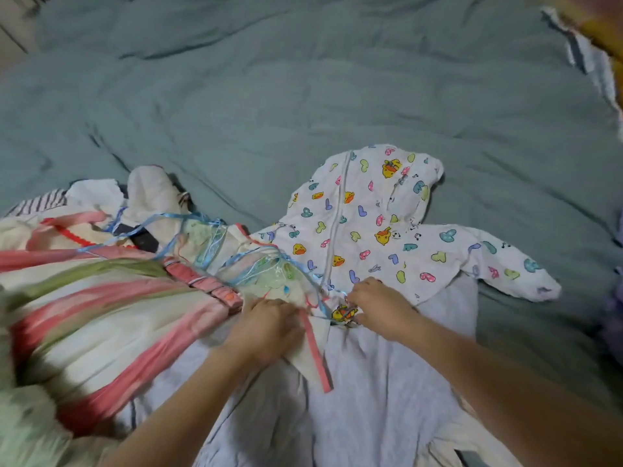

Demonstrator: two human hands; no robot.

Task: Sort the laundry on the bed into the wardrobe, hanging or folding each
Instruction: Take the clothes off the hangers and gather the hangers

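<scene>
A white hooded baby jacket (371, 230) printed with ducks and hearts lies spread on the bed, one sleeve out to the right. A cream dress with pink and green stripes (111, 298) and thin blue ribbons (209, 241) lies bunched at the left, overlapping the jacket's edge. Under both lies a pale grey garment (387, 382). My left hand (269, 325) grips the dress fabric beside a pink strap (317, 355). My right hand (377, 305) pinches the jacket's lower edge near a duck print, fingers curled.
The teal quilt (303, 96) covers the bed beyond the clothes. A striped cloth (40, 203) and white pieces (148, 193) sit at the far left. A frayed white and yellow fabric (593, 55) lies at the top right corner, a purple item (615, 315) at the right edge.
</scene>
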